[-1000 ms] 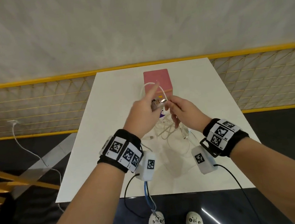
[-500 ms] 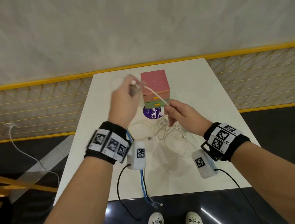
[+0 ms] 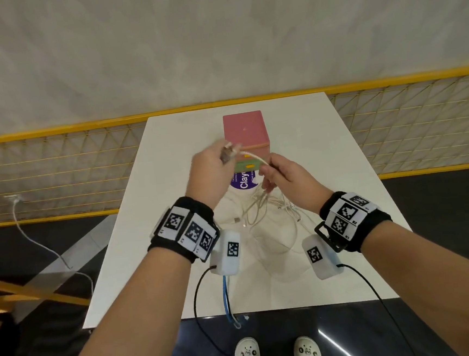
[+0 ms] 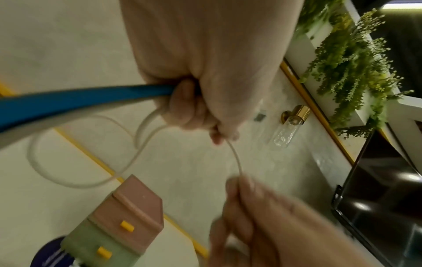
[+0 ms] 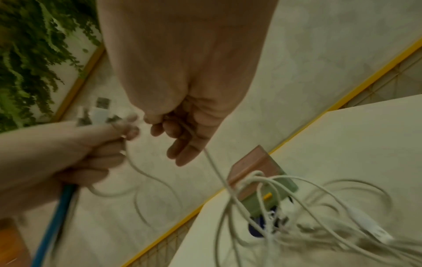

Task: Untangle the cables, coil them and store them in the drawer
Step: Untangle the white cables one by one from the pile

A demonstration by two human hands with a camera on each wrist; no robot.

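Observation:
A tangle of white cables lies on the white table in front of a small pink and green drawer box. My left hand is raised in front of the box and grips a loop of one white cable with its plug end sticking out. A short taut stretch of that cable runs to my right hand, which pinches it between thumb and fingers. Below the right hand the cable drops into the tangle.
A purple round sticker lies under the box's front. A blue cord hangs from my left wrist over the table's near edge. A yellow mesh railing runs behind the table. My shoes stand below.
My left hand swung left and up with the cable end, then came back toward the box. The right hand stayed near the tangle, holding the cable as the stretch between the hands shortened.

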